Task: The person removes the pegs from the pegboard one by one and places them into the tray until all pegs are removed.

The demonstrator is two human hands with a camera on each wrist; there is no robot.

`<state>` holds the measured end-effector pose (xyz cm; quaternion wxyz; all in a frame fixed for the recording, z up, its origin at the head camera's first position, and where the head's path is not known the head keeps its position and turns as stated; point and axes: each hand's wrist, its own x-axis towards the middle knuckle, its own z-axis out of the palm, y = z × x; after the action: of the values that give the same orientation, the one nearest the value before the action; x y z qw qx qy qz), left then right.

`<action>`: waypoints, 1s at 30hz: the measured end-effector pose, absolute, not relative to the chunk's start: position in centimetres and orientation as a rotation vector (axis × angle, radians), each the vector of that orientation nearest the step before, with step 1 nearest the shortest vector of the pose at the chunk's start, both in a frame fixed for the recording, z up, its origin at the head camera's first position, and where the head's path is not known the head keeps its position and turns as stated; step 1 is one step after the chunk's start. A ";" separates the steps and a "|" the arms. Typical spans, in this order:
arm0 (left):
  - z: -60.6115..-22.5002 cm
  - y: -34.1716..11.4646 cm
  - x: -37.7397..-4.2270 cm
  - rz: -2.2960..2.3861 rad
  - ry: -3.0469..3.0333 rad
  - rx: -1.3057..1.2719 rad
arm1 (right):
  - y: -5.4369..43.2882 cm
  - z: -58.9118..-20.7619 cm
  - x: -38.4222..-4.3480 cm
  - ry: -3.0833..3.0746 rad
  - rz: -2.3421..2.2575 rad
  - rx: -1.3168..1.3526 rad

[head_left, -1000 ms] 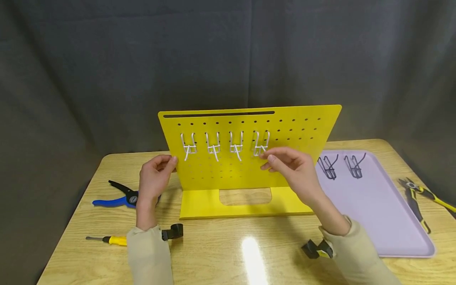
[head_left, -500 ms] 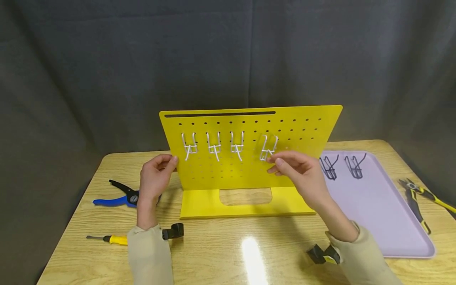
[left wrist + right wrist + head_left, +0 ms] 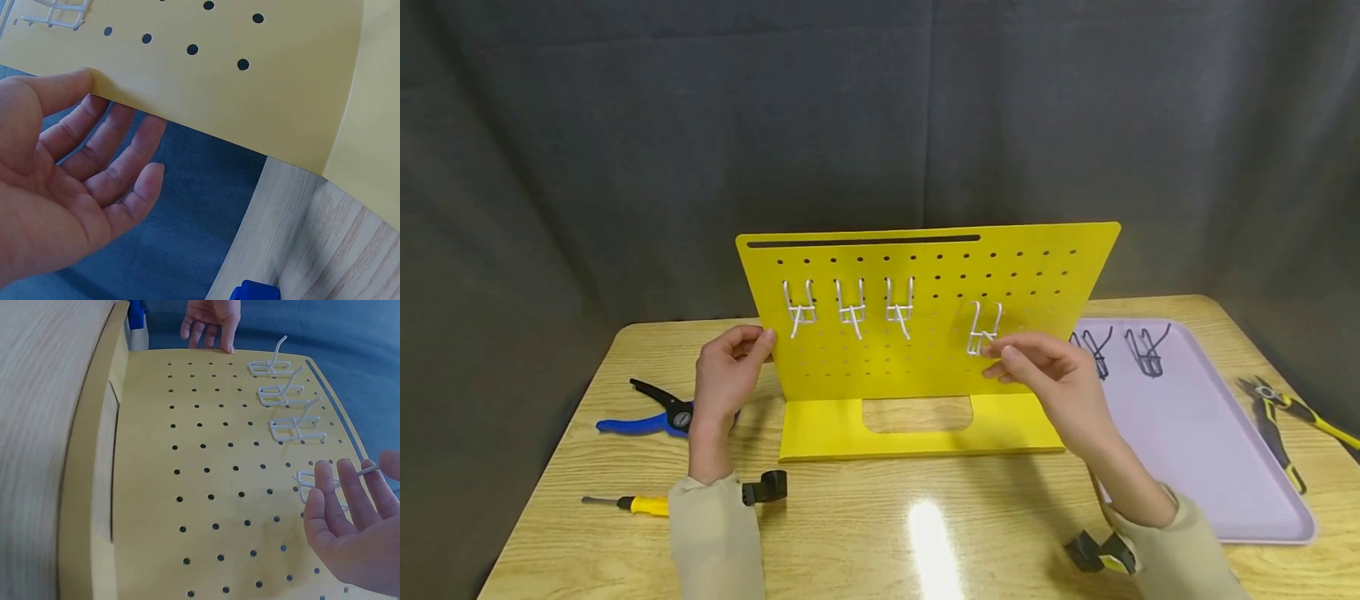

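Note:
A yellow pegboard (image 3: 842,383) stands upright on its base in the head view. My left hand (image 3: 726,371) holds its left edge, thumb on the front face and fingers behind, as the left wrist view shows. Three white wire hooks (image 3: 850,312) hang in a row on the board's left half. My right hand (image 3: 1052,387) pinches the prong of another white wire hook (image 3: 983,335) in front of the board, right of that row. In the right wrist view this hook (image 3: 306,484) lies close over the holes, partly hidden by the fingers of my right hand (image 3: 359,531).
A lilac tray (image 3: 1195,475) at the right bears two black wire hooks (image 3: 1147,358). Beyond it lie yellow-and-black pliers (image 3: 1273,417). On the left are a tool with blue and black handles (image 3: 647,425), partly behind my left wrist, and a yellow-handled screwdriver (image 3: 646,506).
My right hand has moved right and down with the white hook, away from the spot beside the other three where it was. My left hand has stayed on the board's edge.

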<state>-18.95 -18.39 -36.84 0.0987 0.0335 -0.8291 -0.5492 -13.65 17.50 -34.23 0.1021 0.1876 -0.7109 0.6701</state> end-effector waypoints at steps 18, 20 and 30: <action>-36.9 -18.4 -18.9 -1.639 -2.451 0.117 | 22.3 -36.6 -12.2 -2.044 2.051 0.518; -36.8 -18.3 -18.9 -1.633 -2.451 0.113 | 22.9 -36.9 -12.0 -2.011 2.088 0.500; -36.7 -18.2 -18.8 -1.619 -2.457 0.101 | 26.4 -38.7 -10.5 -2.044 2.065 0.239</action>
<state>-18.78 -18.25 -36.69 0.0986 0.0342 -0.8304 -0.5474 -10.55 26.37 -38.69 0.1130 0.0815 -0.6966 0.7038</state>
